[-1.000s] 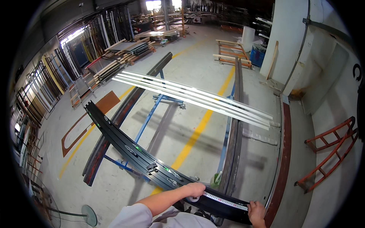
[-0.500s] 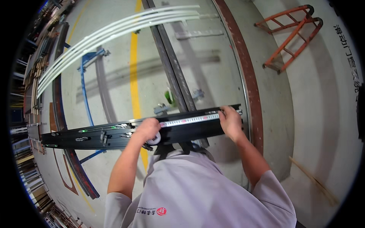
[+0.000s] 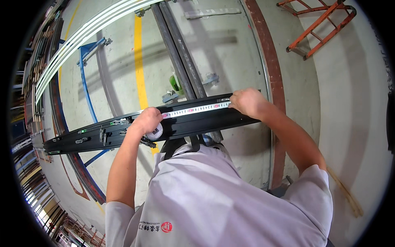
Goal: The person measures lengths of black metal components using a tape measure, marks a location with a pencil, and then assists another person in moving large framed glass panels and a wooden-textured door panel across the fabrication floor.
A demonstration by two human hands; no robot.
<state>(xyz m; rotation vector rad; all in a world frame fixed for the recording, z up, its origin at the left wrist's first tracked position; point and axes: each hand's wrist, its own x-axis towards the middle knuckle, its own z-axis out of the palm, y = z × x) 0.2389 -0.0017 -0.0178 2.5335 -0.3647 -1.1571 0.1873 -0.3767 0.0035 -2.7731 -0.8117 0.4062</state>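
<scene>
a person's left hand (image 3: 148, 119) grasps a tape measure in a round white case (image 3: 155, 132) over a long black metal profile (image 3: 189, 128), while the right hand (image 3: 249, 102) grips its outstretched white blade (image 3: 195, 109) near the profile's right end; paired dark metal beams (image 3: 174, 53) run beneath the profile, slender white strips (image 3: 95, 29) beyond it.

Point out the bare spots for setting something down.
Bare: the black profile's strip between the tape measure's blade and its near edge; the floor between the red-brown beam and the wall. Crowded: the profile left of the left hand, where metal fittings sit.
</scene>
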